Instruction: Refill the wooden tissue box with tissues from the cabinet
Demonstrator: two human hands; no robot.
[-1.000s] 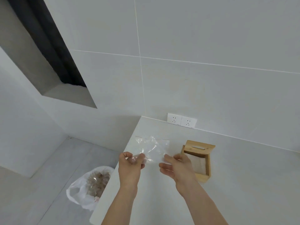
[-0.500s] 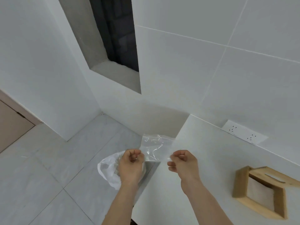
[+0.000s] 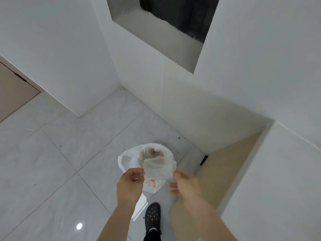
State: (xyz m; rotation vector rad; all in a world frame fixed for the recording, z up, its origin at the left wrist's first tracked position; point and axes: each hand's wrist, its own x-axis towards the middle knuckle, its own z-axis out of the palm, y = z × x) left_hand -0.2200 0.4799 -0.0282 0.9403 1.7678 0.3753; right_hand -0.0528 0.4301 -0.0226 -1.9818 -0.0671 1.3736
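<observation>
A clear, empty plastic wrapper (image 3: 159, 168) is stretched between my two hands. My left hand (image 3: 130, 184) pinches its left edge and my right hand (image 3: 185, 184) pinches its right edge. Both hands hold it above a waste bin lined with a white bag (image 3: 128, 160), which has brownish rubbish inside. The wooden tissue box is out of view.
The white counter top (image 3: 278, 180) runs along the right, with a beige cabinet side (image 3: 224, 171) below it. Pale floor tiles (image 3: 52, 162) spread to the left. A black perforated shoe (image 3: 152, 217) stands on the floor under my arms. A wall niche (image 3: 156, 30) is above.
My view has swung left and down, away from the counter and the wooden box. Both hands carried the wrapper from over the counter edge to above the bin.
</observation>
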